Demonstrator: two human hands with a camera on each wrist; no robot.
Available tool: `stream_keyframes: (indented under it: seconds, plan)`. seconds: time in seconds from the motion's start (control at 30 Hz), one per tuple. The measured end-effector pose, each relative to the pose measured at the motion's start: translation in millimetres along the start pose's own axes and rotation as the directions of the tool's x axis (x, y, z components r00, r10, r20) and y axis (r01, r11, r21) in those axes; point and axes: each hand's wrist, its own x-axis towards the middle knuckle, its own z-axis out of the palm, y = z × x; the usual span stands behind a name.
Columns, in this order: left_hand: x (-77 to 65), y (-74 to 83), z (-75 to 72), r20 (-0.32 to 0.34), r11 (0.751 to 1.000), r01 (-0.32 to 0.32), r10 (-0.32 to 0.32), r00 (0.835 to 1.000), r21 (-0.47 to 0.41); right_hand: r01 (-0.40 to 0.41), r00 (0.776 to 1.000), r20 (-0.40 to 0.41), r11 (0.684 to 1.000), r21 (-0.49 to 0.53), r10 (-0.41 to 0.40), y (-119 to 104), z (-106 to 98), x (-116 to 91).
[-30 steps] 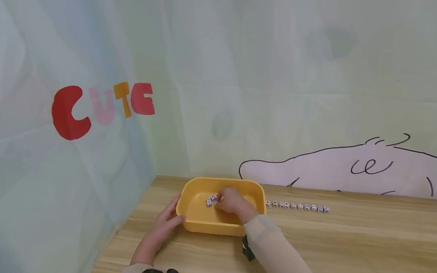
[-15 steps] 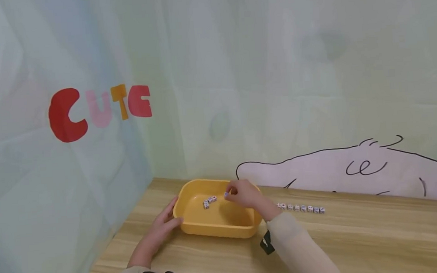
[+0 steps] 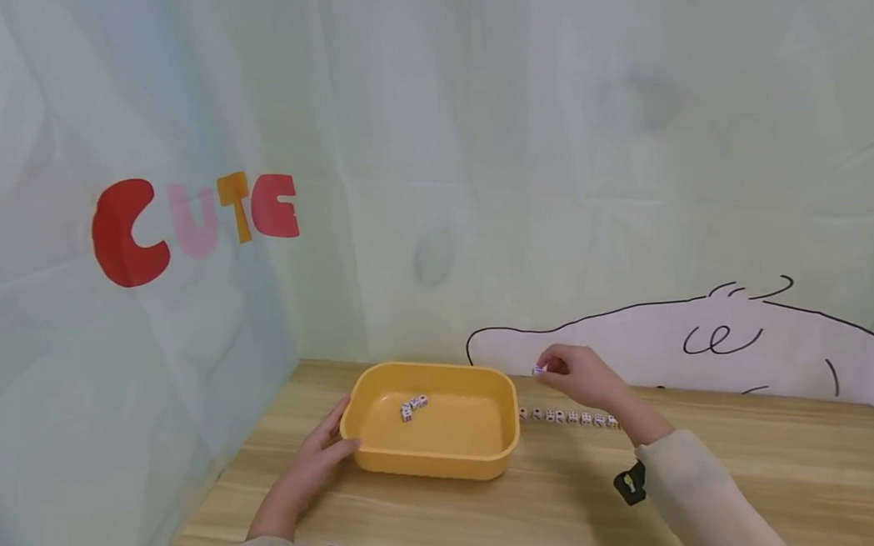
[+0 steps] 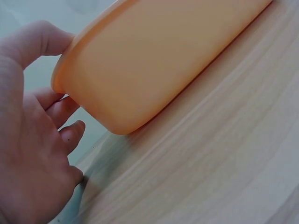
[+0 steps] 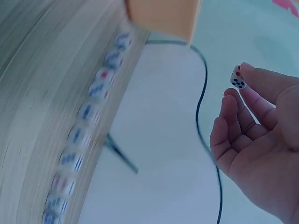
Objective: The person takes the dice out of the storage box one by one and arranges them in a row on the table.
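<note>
In the head view my left hand (image 3: 309, 464) holds the left end of a yellow plastic tub (image 3: 426, 467), its thumb at the near corner and fingers along the side. The left wrist view shows a bent digit (image 4: 56, 41) on the tub's rim. Inside the tub lie several white dice (image 3: 415, 405) in a small cluster. Raised above the table, right of the tub, my right hand (image 3: 582, 377) pinches one white die (image 5: 238, 77) between thumb and finger. Below it a row of dice (image 3: 573, 417) runs rightward from the tub, its far end hidden by my wrist.
The wooden table (image 3: 460, 522) meets a fabric backdrop (image 3: 406, 266) at the back and left. A pink cartoon shape (image 3: 636, 340) is printed along the backdrop behind the dice row.
My right hand has picked a die out of the tub, lifted it over the right rim and carried it right, above the row. The left hand keeps its hold on the tub.
</note>
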Motion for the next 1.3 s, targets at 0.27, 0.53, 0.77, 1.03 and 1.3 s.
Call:
stream_keyframes:
  seconds: [0.27,0.53,0.77,1.03,1.3]
  plan:
    - [0.0,-1.9,-1.0,0.011,0.999,-0.034,0.034,0.999,-0.015,-0.107,0.994,-0.027,0.993,-0.056,0.106,44,-32,-33]
    - [-1.5,-1.6,-3.0,0.013,1.000,-0.024,0.024,1.000,-0.019,-0.169,0.985,-0.031,0.984,-0.061,0.168,82,-44,-61]
    - [-0.4,-2.6,-3.8,0.036,0.999,-0.029,0.029,0.999,-0.024,-0.261,0.965,-0.014,0.964,-0.057,0.261,108,-42,-77]
    - [0.8,-2.3,-3.0,0.033,0.999,-0.028,0.028,0.999,-0.017,-0.238,0.971,-0.041,0.967,-0.087,0.235,125,-34,-84]
    - [1.8,-1.1,-2.2,0.037,0.999,-0.032,0.032,0.999,-0.019,-0.263,0.965,-0.024,0.962,-0.077,0.262,129,-30,-86]
